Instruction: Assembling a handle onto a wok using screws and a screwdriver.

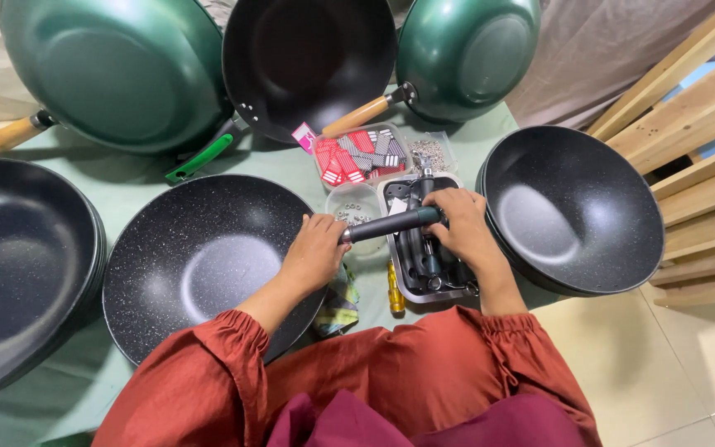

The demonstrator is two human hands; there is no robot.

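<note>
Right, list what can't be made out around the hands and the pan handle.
Head view only:
- Joint between the dark handle and speckled pan: covered by the left hand.
- Handle's far end: wrapped by the right hand.
- Metal tray contents: mostly under that hand.
- Small parts in the round tub: too small.

The speckled wok [196, 257] is black with fine white flecks, as is the wok at the right [573, 207]. The handle [391, 223] is dark grey. Two upturned woks [117, 70] show deep green, with pale wooden handles [356, 117]. The desk [130, 186] cloth is pale green. The sleeves [200, 381] are rust-red. The small packets [359, 155] are red and grey.
</note>
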